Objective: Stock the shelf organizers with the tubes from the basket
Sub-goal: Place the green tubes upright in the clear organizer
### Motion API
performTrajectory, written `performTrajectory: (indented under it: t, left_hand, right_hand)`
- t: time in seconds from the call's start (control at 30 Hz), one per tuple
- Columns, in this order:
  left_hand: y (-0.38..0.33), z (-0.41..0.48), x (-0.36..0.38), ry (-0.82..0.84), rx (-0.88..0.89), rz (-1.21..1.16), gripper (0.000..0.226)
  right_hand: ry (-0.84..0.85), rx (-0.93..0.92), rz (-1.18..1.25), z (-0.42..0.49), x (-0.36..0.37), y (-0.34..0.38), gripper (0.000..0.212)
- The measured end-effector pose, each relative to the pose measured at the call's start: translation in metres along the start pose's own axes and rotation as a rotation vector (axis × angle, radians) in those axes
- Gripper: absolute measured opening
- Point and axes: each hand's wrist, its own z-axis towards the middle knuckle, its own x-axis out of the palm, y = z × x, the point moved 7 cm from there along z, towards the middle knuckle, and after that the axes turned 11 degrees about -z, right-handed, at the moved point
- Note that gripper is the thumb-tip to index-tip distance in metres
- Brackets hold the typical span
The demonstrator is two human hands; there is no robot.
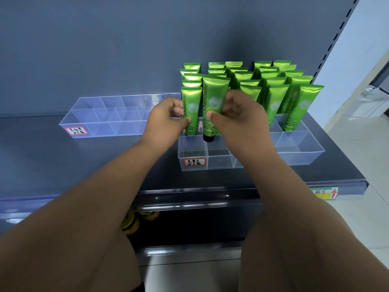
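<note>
Green Chamomile tube (213, 102) hangs cap-down over a free cell of the clear organizer (221, 163), pinched by the right hand (242, 114); the left hand (166, 116) pinches the neighbouring tube (191, 106) (probably steadying it to make room).

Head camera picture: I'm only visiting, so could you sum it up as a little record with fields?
Place: grey shelf
Right organizer: clear and divided; green tubes stand upright in rows at the back, and the front compartments hold none
Left organizer: clear, no tubes in it
Right hand: holds the raised tube cap down over a free compartment
Left hand: pinches the neighbouring tube, which stands in the right organizer
Basket: not in view
</note>
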Motion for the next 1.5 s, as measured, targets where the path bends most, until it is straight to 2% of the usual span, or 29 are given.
performTrajectory:
  t: [0.37,0.47,0.57,0.63,0.77,0.83,0.97,1.3,1.5]
  left_hand:
    - [-0.002,-0.003,-0.002,0.013,-0.019,0.085,0.03]
    - [-0.008,-0.012,-0.011,-0.084,-0.065,0.081,0.033]
    - [-0.017,-0.03,-0.022,-0.168,-0.11,0.051,0.019]
    - [-0.026,-0.042,-0.019,-0.118,-0.095,0.02,0.008]
    - [-0.044,-0.053,-0.009,0.044,0.015,0.08,0.024]
    - [-0.04,-0.052,-0.011,0.051,0.026,0.103,0.026]
    - [-0.03,-0.05,-0.014,0.071,0.044,0.189,0.011]
    - [-0.021,-0.051,-0.011,0.115,0.053,0.316,0.016]
    - [-0.025,-0.05,-0.009,0.155,0.094,0.313,0.017]
  right_hand:
    - [0.035,-0.027,0.063,-0.005,0.013,0.01,0.025]
    - [0.041,-0.028,0.077,-0.006,0.015,0.01,0.023]
    - [0.068,-0.021,0.009,-0.006,0.02,0.007,0.019]
    - [0.096,-0.013,-0.042,-0.004,0.027,0.002,0.018]
    - [0.11,-0.039,-0.116,-0.003,0.04,0.0,0.021]
    - [0.101,-0.029,-0.131,-0.004,0.042,-0.001,0.021]
    - [0.111,0.01,-0.166,-0.005,0.048,-0.008,0.021]
    - [0.098,0.067,-0.231,-0.012,0.053,-0.018,0.013]
    - [0.101,0.093,-0.237,-0.013,0.049,-0.018,0.012]
